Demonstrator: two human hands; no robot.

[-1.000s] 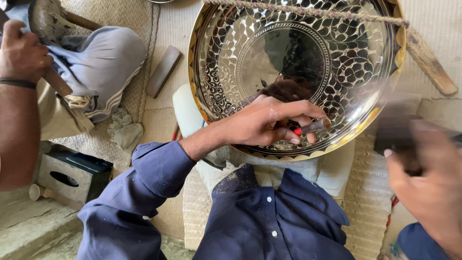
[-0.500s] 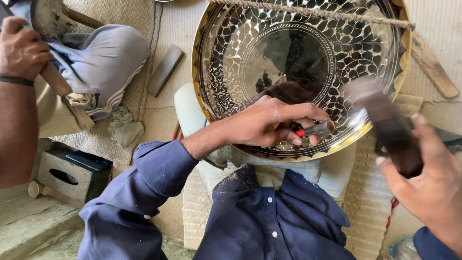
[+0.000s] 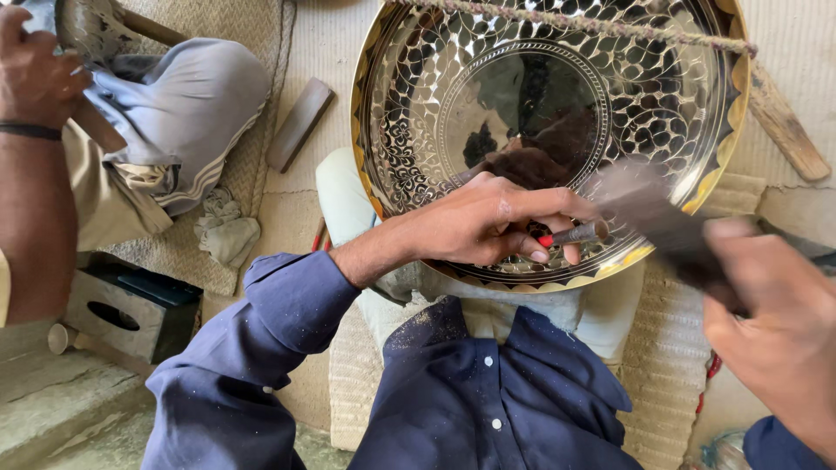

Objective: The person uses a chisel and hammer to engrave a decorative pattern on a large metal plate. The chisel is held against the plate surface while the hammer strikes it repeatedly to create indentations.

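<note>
Your left hand is pinching a small metal punch with a red band near its tip. The fingers are closed tight around it, and the tip rests on the near rim area of the big shiny brass tray. The tray leans up in front of you, on your lap, and it is covered in cut leaf patterns. A rough rope runs across its far edge.

Your right hand is on the near right. It is closed around the handle of a dark hammer, which looks blurry. The hammer head is just beside the top of the punch.

It looks like you are in the middle of tapping a pattern into the tray. For the next tap, you need to keep the punch steady on its spot and bring the hammer straight onto its top. Keep your left fingers clear of the hammer.

On the far left, another person's hand is closed on a wooden handle. A flat wooden block lies on the mat left of the tray, and a small dark box sits near left.
</note>
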